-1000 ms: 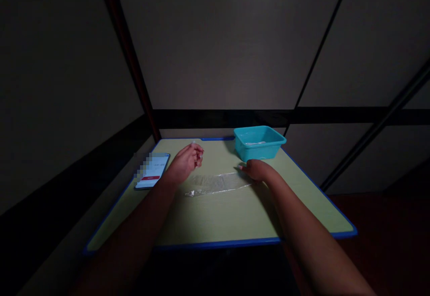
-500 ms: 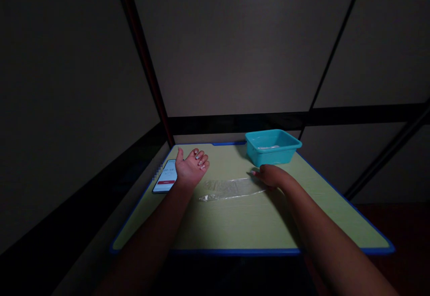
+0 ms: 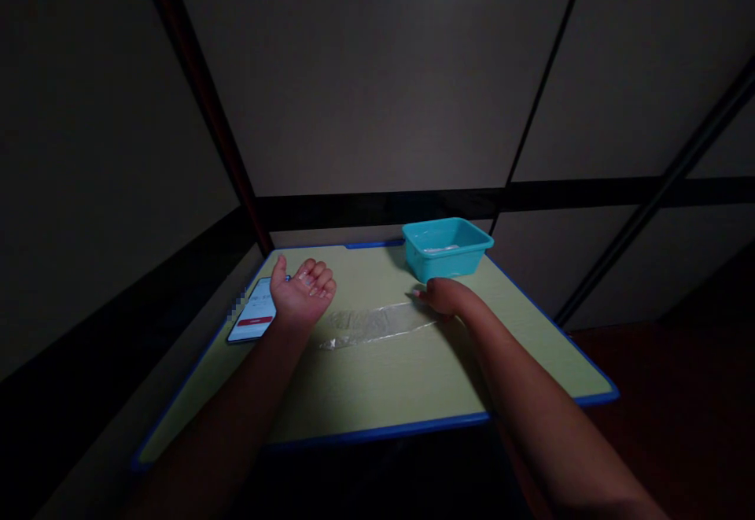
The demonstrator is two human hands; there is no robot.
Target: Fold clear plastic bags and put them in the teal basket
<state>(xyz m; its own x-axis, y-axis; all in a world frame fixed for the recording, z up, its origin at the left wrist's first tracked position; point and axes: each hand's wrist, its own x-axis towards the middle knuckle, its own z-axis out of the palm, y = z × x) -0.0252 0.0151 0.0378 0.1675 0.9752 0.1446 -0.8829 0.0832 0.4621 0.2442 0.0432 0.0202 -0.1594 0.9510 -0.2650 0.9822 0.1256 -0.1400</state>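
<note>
A long strip of clear plastic, like a flat bag (image 3: 377,323), lies across the middle of the table. My right hand (image 3: 445,298) is closed over its right end, with the thumb pointing left; the other fingers are mostly hidden beneath the hand. My left hand (image 3: 303,292) is held palm up beyond the bag's left end, fingers half curled and thumb apart, with nothing seen in it. Beside and partly behind the left hand lies a phone (image 3: 252,319) with a lit screen.
A turquoise plastic basin (image 3: 445,264) stands at the back right, with something clear and shiny inside. The pale table (image 3: 377,398) has a blue rim. Dark panelled walls (image 3: 377,95) stand behind and to the left.
My view has turned somewhat to the right, so everything sits further left. The left fingers curl a little more. My right hand stays at the bag's right end.
</note>
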